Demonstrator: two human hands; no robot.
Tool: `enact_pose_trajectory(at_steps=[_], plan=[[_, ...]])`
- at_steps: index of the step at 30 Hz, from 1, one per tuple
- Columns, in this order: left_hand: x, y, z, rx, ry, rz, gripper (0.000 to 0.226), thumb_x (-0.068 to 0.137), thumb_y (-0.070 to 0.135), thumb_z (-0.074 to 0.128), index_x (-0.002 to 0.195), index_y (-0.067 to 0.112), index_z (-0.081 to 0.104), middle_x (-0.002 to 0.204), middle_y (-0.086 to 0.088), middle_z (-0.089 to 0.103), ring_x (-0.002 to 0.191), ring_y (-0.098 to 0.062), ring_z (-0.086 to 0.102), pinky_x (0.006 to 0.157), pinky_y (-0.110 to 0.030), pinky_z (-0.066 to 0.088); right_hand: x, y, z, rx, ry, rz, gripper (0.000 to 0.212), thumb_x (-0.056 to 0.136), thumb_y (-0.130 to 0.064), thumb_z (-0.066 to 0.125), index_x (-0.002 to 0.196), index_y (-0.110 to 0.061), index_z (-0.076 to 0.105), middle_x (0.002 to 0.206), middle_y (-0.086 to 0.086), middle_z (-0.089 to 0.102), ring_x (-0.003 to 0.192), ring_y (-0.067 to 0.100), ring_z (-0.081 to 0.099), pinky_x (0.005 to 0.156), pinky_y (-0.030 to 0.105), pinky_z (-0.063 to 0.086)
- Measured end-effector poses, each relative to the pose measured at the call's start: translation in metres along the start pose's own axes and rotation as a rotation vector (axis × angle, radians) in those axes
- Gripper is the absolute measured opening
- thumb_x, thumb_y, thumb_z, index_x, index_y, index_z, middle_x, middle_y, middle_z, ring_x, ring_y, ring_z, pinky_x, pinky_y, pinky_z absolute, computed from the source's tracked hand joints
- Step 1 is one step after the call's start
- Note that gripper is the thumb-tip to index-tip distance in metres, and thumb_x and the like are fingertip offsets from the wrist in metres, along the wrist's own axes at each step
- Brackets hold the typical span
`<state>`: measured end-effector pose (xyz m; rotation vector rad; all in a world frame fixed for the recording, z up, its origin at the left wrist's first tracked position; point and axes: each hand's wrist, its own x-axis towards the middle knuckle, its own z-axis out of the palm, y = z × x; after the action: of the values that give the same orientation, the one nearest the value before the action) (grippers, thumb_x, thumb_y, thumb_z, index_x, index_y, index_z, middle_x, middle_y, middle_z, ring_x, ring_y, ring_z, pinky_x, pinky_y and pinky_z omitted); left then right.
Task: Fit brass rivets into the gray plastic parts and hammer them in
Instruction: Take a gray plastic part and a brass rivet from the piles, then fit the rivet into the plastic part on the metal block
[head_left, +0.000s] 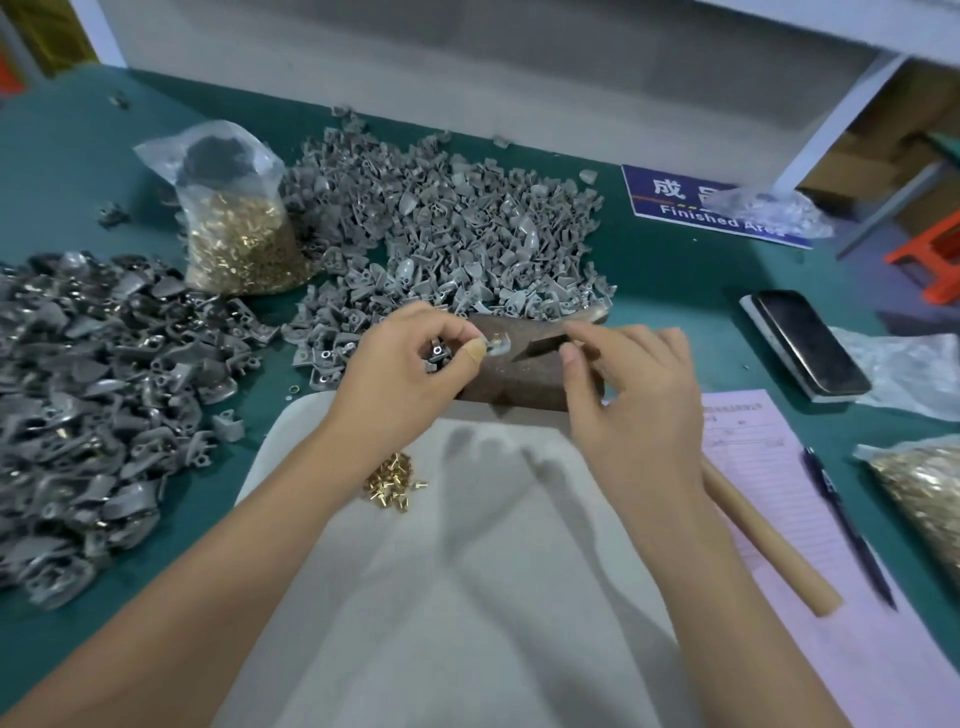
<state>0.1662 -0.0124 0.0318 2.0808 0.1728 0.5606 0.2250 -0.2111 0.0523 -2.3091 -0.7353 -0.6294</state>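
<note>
Head view: my left hand (410, 358) pinches a gray plastic part (496, 347) on the brown block (524, 374), while my right hand's (623, 384) loosely curled grip, apparently empty, hovers just right of it.

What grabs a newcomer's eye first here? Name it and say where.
The gray parts heaped at the table's back and left. In the middle, both hands meet over a brown block: the left hand pinches a part, the right hand hovers beside it. Brass rivets lie below.

Hands (519, 384) over brown block (524, 376)
</note>
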Motion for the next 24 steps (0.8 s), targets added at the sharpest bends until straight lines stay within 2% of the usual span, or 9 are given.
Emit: enact_pose_trajectory(at_steps=[2, 6, 9, 12, 14, 16, 19, 21, 24], plan=[[-0.008, 0.003, -0.007, 0.028, 0.001, 0.010, 0.003, 0.092, 0.025, 0.071, 0.090, 0.026, 0.074, 0.088, 0.011, 0.062, 0.073, 0.005, 0.051, 0.066, -0.014, 0.036, 0.000, -0.014, 0.006, 0.106, -0.041, -0.012, 0.018, 0.096, -0.022, 0.068, 0.111, -0.019, 0.076, 0.095, -0.005, 0.071, 0.091, 0.025, 0.057, 0.083, 0.033, 0.045], [-0.040, 0.005, -0.034, 0.110, 0.023, 0.043, 0.004, 0.090, 0.027, 0.070, 0.090, 0.028, 0.073, 0.090, 0.013, 0.061, 0.088, -0.005, 0.060, 0.077, -0.033, 0.051, -0.009, -0.053, 0.022, 0.171, -0.157, -0.069, 0.012, 0.091, -0.019, 0.075, 0.102, -0.020, 0.078, 0.095, -0.007, 0.073, 0.092, 0.022, 0.061, 0.084, 0.038, 0.047], [-0.068, -0.003, -0.067, 0.222, 0.076, 0.043, 0.005, 0.090, 0.026, 0.071, 0.093, 0.028, 0.075, 0.091, 0.014, 0.061, 0.091, -0.006, 0.060, 0.075, -0.040, 0.054, -0.016, -0.084, 0.034, 0.189, -0.238, -0.116, 0.006, 0.087, -0.018, 0.076, 0.093, -0.021, 0.079, 0.089, -0.009, 0.074, 0.086, 0.020, 0.059, 0.079, 0.039, 0.048], [-0.098, -0.016, -0.104, 0.414, 0.155, 0.086, 0.009, 0.088, 0.027, 0.073, 0.095, 0.025, 0.077, 0.092, 0.014, 0.063, 0.090, -0.009, 0.054, 0.070, -0.034, 0.054, -0.022, -0.119, 0.048, 0.227, -0.345, -0.213, 0.003, 0.085, -0.020, 0.074, 0.086, -0.022, 0.076, 0.079, -0.012, 0.068, 0.080, 0.013, 0.055, 0.080, 0.037, 0.048], [-0.115, -0.027, -0.128, 0.508, 0.220, 0.134, 0.011, 0.090, 0.028, 0.071, 0.096, 0.021, 0.078, 0.091, 0.009, 0.065, 0.092, -0.015, 0.054, 0.079, -0.024, 0.047, -0.023, -0.144, 0.057, 0.253, -0.416, -0.273, 0.003, 0.085, -0.022, 0.073, 0.085, -0.025, 0.075, 0.076, -0.014, 0.063, 0.079, 0.009, 0.052, 0.083, 0.034, 0.048], [-0.131, -0.040, -0.149, 0.570, 0.285, 0.153, 0.013, 0.092, 0.028, 0.071, 0.097, 0.018, 0.078, 0.092, 0.006, 0.067, 0.091, -0.020, 0.057, 0.087, -0.026, 0.044, -0.022, -0.170, 0.070, 0.261, -0.480, -0.333, 0.004, 0.086, -0.023, 0.073, 0.085, -0.027, 0.074, 0.076, -0.015, 0.061, 0.080, 0.011, 0.053, 0.079, 0.033, 0.048], [-0.146, -0.057, -0.171, 0.616, 0.421, 0.048, 0.014, 0.086, 0.024, 0.082, 0.099, 0.019, 0.080, 0.096, 0.004, 0.070, 0.092, -0.026, 0.059, 0.082, -0.043, 0.050, -0.018, -0.206, 0.093, 0.245, -0.546, -0.393, 0.005, 0.087, -0.025, 0.071, 0.086, -0.028, 0.074, 0.077, -0.015, 0.061, 0.082, 0.014, 0.053, 0.077, 0.033, 0.047], [-0.149, -0.061, -0.183, 0.642, 0.487, -0.067, 0.016, 0.082, 0.026, 0.085, 0.098, 0.023, 0.081, 0.094, 0.005, 0.070, 0.092, -0.027, 0.057, 0.077, -0.044, 0.049, -0.013, -0.227, 0.109, 0.232, -0.553, -0.405, 0.006, 0.088, -0.027, 0.069, 0.087, -0.029, 0.074, 0.078, -0.014, 0.062, 0.085, 0.013, 0.052, 0.076, 0.031, 0.046], [-0.152, -0.065, -0.199, 0.623, 0.470, -0.162, 0.015, 0.083, 0.026, 0.085, 0.098, 0.024, 0.083, 0.090, 0.006, 0.069, 0.091, -0.027, 0.054, 0.076, -0.045, 0.050, -0.009, -0.249, 0.129, 0.195, -0.585, -0.402, 0.009, 0.090, -0.030, 0.065, 0.090, -0.030, 0.074, 0.082, -0.014, 0.063, 0.091, 0.014, 0.053, 0.077, 0.032, 0.045]])
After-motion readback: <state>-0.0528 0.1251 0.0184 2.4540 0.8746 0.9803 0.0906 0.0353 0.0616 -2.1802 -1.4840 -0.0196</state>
